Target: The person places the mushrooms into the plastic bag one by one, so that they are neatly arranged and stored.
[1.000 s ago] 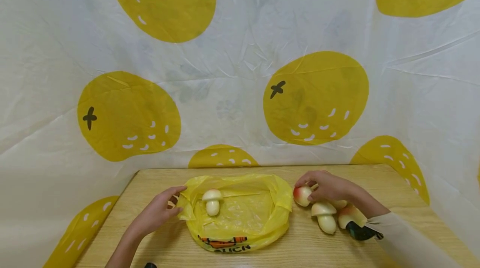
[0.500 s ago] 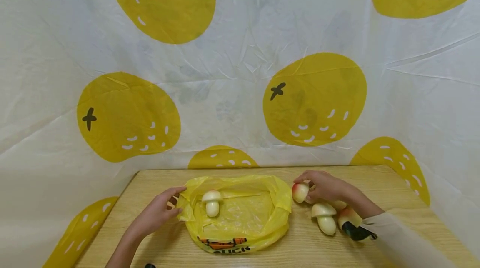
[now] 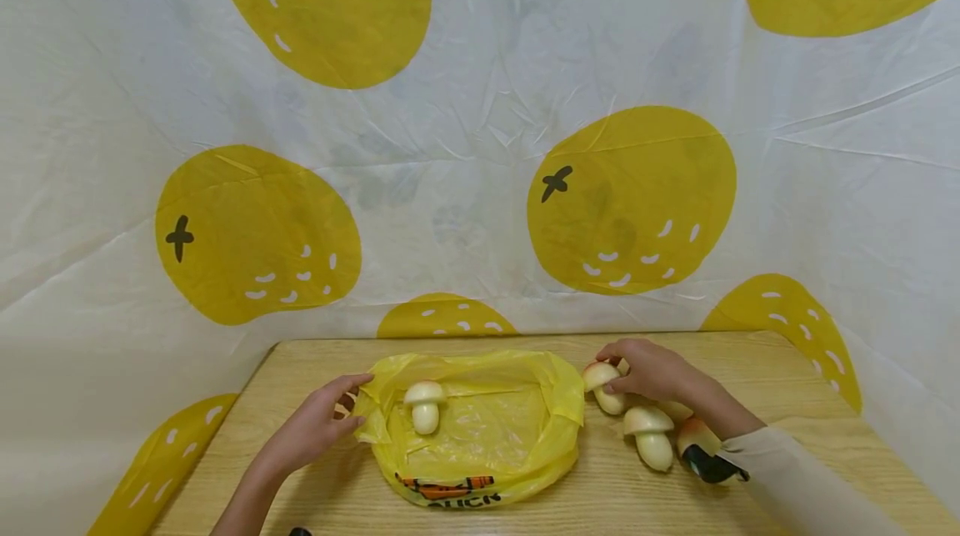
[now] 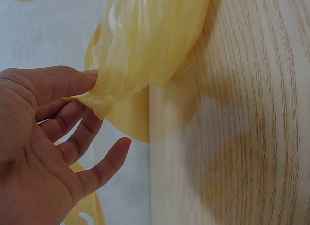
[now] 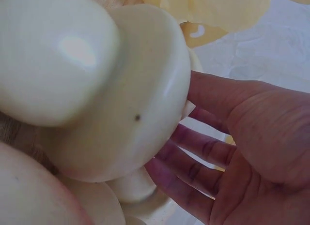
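A yellow plastic bag lies spread on the table with its mouth facing up. My left hand pinches the bag's left edge between thumb and fingers, which the left wrist view shows closely. Inside the bag, toward its left side, a toy mushroom stands cap up. Just beyond the bag's right edge, my right hand holds another toy mushroom with a reddish cap, its stem pointing down. In the right wrist view a nearer toy mushroom largely hides the held one.
Near my right forearm lie a pale toy mushroom and a rounded pale-and-red piece, partly covered by a dark green object. A small black item shows at the front edge. A printed cloth hangs behind the wooden table.
In my right hand the mushroom has turned from cap toward me to cap up and stem down, shifting slightly left. The left hand and bag have stayed put.
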### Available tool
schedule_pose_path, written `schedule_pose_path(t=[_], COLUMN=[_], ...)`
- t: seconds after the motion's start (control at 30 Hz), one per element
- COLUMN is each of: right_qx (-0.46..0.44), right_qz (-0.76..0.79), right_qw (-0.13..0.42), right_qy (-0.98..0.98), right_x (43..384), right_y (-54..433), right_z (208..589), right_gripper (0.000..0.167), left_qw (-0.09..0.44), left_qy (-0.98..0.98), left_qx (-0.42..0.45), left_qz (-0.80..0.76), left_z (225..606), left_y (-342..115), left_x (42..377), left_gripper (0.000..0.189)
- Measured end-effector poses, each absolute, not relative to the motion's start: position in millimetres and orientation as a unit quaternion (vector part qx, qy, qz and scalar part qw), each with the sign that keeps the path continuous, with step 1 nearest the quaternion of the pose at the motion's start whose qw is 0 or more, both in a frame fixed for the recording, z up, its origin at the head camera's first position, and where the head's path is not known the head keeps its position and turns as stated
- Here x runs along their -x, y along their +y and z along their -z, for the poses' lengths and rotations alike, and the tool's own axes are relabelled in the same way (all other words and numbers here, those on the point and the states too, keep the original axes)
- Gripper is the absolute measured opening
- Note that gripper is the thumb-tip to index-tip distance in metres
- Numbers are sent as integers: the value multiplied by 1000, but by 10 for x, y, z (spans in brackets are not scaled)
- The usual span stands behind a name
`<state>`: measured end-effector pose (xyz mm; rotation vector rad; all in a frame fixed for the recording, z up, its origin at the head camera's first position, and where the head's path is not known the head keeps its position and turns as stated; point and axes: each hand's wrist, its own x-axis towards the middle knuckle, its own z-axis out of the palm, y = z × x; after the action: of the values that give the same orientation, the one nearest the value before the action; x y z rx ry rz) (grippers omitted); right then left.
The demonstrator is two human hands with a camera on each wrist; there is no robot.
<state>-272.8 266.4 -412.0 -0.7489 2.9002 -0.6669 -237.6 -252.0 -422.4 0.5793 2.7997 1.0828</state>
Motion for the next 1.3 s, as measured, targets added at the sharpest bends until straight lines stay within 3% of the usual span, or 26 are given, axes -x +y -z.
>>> schedule_pose_path(t=[0.17, 0.53, 0.97, 1.3], right_qx=[244, 254, 253, 239], right_qz=[221, 233, 203, 235], right_qw=[20, 14, 15, 86], right_qy=[944, 939, 946, 938], right_x=[2710, 2675, 2658, 2672], right_y=[2680, 2668, 2579, 2586], right_z=[4123, 4120, 4120, 4088], right_gripper=[54, 45, 50, 57], left_qw=[43, 45, 42, 40], left_qy=[916, 914, 914, 915], left_qx=[-190, -192, -199, -198], left_qz=[-352, -354, -351, -350], left_z=[4223, 4215, 4238, 4223], left_y=[-2519, -2521, -2541, -2550], left_x=[2374, 2361, 2379, 2375], left_gripper=[57, 56, 56, 56])
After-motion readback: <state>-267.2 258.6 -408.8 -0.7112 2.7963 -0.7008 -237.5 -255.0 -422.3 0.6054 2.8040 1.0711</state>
